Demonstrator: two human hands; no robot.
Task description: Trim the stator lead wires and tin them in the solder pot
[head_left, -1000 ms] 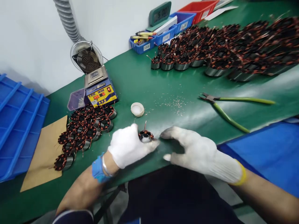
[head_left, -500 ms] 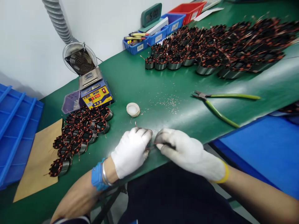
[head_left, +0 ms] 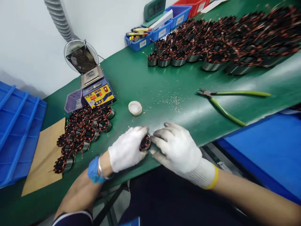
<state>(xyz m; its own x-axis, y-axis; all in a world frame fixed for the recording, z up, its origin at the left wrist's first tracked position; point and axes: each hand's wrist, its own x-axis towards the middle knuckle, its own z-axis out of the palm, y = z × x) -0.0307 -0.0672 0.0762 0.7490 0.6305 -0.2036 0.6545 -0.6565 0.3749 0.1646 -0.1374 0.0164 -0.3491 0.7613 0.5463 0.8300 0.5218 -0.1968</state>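
Note:
My left hand, in a white glove, is closed around a copper-wound motor stator just above the green bench. The glove covers most of the stator; only its dark, wire-wound end shows. To the right of it is my right hand, also gloved, its fingers apart and their tips close to the stator's edge. Whether those fingertips touch a lead wire is too small to tell. A small round white dish lies beyond my left hand, and green-handled cutting pliers lie open to the right.
Several stators stand on the left by brown cardboard, and many more at the back right. A solder pot with a fan sits back left. Wire clippings litter the bench. Blue bins line the wall.
My right hand's fingers have spread from a pinch and turned back toward me. The stator in my left hand has tilted so its wound end shows. The camera view has shifted slightly.

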